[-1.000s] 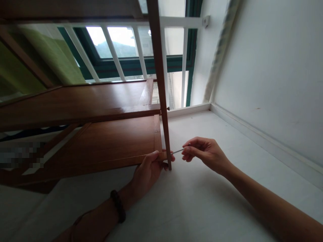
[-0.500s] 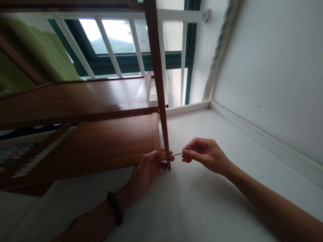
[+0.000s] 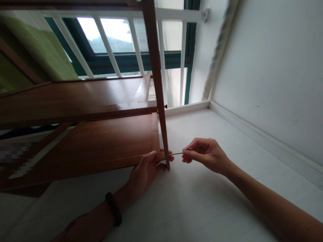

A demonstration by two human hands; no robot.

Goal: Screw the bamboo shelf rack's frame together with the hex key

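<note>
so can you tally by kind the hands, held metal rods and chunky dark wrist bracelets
hands: 2 (left hand, right hand)
thin metal rod: 1
chunky dark bracelet: 1
total: 4

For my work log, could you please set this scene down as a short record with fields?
Left hand: holds the brown wooden panel by its near corner, fingertips showing past the slim wooden post
Right hand: pinches a thin metal rod
Rod: runs toward the post's lower part; tip contact unclear
Left wrist: dark beaded bracelet
Background: white railing, green-framed window
</note>
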